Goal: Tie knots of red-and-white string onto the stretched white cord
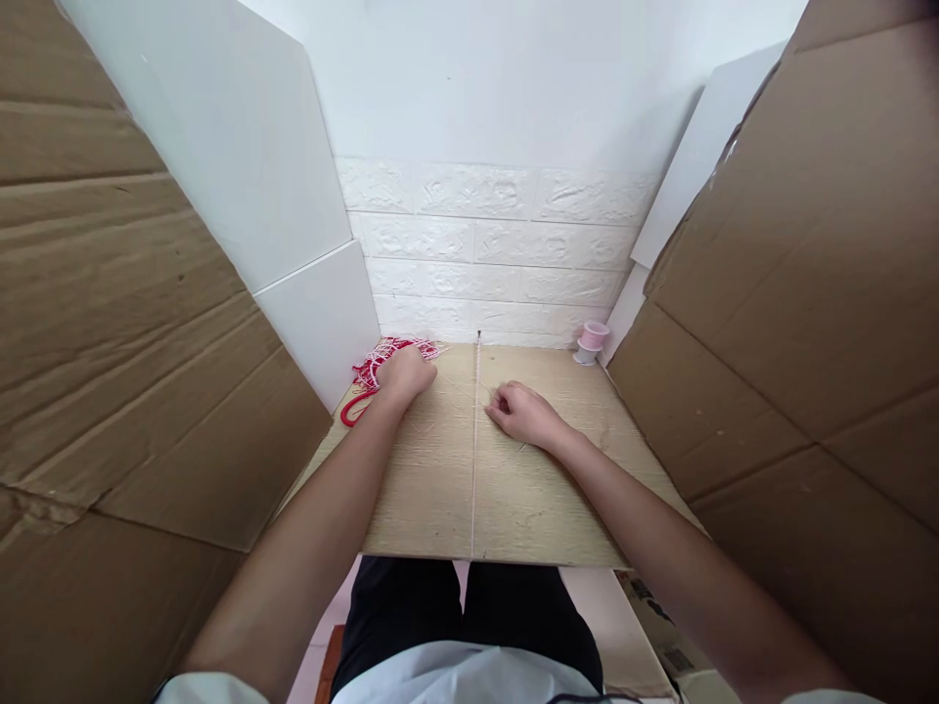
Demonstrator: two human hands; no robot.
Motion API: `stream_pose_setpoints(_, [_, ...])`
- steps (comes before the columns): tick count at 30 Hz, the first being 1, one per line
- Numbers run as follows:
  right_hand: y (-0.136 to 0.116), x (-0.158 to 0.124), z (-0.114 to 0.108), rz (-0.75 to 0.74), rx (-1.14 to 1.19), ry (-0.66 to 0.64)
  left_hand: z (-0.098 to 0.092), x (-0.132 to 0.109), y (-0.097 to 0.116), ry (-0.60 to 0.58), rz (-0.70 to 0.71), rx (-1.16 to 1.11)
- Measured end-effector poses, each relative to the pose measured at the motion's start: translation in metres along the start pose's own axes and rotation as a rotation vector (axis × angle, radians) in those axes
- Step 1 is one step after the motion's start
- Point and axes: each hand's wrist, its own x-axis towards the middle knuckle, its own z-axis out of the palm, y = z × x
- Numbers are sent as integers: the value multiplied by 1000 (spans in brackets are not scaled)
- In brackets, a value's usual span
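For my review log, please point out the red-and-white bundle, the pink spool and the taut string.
red-and-white bundle (pixel 369 373), head view, exposed strands at its left edge.
pink spool (pixel 594 333), head view, its top rim.
taut string (pixel 473 479), head view, its bare middle stretch.

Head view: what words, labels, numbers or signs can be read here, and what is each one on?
No text can be read anywhere.
Carton, bottom right: dark printed marks, perhaps a barcode, too blurred to read.
Spools, board, cardboard: no print shows.
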Motion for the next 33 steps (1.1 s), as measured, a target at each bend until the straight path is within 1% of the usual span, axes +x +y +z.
stream_pose_setpoints(3, [-1,-1,-1,-10,8,-7,2,-2,3,8,50,-23])
stream_pose_setpoints(8, [-3,-1,-3,-2,17,-8,7,-4,4,-146,167,17])
stream_pose_setpoints(11, [-4,-1,-4,37,32,6,10,-2,2,-198,186,70])
stream_pose_setpoints(18, [1,0,-9,186,-1,11,12,2,-2,-183,167,54])
stream_pose_setpoints(22, [7,2,-13,247,-24,5,12,2,-2,-179,169,31])
stream_pose_setpoints(26, [13,4,-16,311,-49,11,10,0,-1,-195,175,53])
stream_pose_setpoints(33, [16,7,-13,351,-112,27,7,-3,2,-213,160,72])
